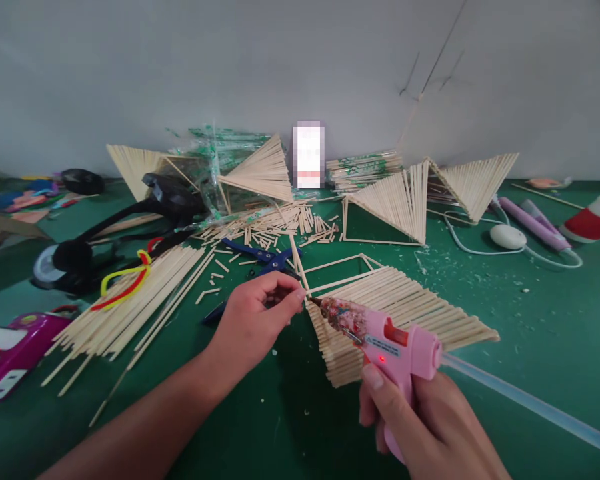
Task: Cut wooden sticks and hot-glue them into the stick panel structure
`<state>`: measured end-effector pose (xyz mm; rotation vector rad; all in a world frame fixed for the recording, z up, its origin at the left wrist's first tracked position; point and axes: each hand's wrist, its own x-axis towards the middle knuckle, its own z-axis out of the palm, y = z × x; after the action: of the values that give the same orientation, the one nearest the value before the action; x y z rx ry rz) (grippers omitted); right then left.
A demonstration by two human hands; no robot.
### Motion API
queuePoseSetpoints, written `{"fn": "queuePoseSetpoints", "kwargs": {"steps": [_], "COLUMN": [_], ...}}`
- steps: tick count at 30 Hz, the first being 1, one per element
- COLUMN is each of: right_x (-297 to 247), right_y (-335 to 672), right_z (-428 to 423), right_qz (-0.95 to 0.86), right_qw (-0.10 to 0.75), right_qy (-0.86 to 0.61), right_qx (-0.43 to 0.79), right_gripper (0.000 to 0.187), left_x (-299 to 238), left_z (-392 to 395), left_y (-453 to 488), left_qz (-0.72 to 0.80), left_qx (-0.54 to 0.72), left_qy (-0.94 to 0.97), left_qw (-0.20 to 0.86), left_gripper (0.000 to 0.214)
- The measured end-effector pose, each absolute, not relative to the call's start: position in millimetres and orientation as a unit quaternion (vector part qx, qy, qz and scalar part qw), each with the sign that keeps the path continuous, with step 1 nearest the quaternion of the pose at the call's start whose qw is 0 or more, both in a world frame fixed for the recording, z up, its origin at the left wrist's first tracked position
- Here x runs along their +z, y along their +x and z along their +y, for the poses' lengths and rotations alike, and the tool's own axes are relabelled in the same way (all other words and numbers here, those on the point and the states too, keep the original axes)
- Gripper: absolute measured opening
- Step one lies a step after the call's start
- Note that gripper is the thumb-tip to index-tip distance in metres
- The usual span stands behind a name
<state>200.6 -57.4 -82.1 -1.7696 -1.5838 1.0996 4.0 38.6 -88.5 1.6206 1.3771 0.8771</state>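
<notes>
My right hand (pixel 420 420) is wrapped around the handle of a pink hot glue gun (pixel 395 353), whose red light is lit. A long clear glue stick (pixel 520 393) runs out of its back. The gun's dark nozzle points left, at the corner of a twisted panel of thin wooden sticks (pixel 380 307). At that corner my left hand (pixel 260 313) is closed, thumb and forefinger pinching a wooden stick (pixel 298 263) of the frame. Its other fingers are curled and partly hidden. Behind it lie blue pliers (pixel 270 260), partly covered by the hand.
Similar stick models (pixel 395 207) stand along the wall, beside a phone-like blurred screen (pixel 309 155). Cut stick pieces (pixel 280 223) are scattered in front. To the left lie long sticks (pixel 130 307), black headphones (pixel 165 197) and a purple device (pixel 25 353). A white cable (pixel 460 247) crosses the right.
</notes>
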Motion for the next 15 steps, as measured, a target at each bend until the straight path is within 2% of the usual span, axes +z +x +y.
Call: {"fn": "queuePoseSetpoints", "kwargs": {"steps": [8,15], "right_x": [-83.7,-74.9], "right_y": [201.1,199.1], "right_z": [-56.5,-54.6], "right_qz": [-0.596,-0.600], "right_qw": [0.250,0.285], "right_qy": [-0.651,-0.645], "right_qx": [0.398,0.378], "right_gripper": [0.055,0.053], "left_x": [-85.8,-87.6], "left_z": [37.7,38.2], "left_y": [4.4,3.7], "left_qz": [0.549,0.541], "left_qx": [0.338,0.336], "left_qy": [0.650,0.680], "left_qw": [0.402,0.362], "left_gripper": [0.014,0.015]}}
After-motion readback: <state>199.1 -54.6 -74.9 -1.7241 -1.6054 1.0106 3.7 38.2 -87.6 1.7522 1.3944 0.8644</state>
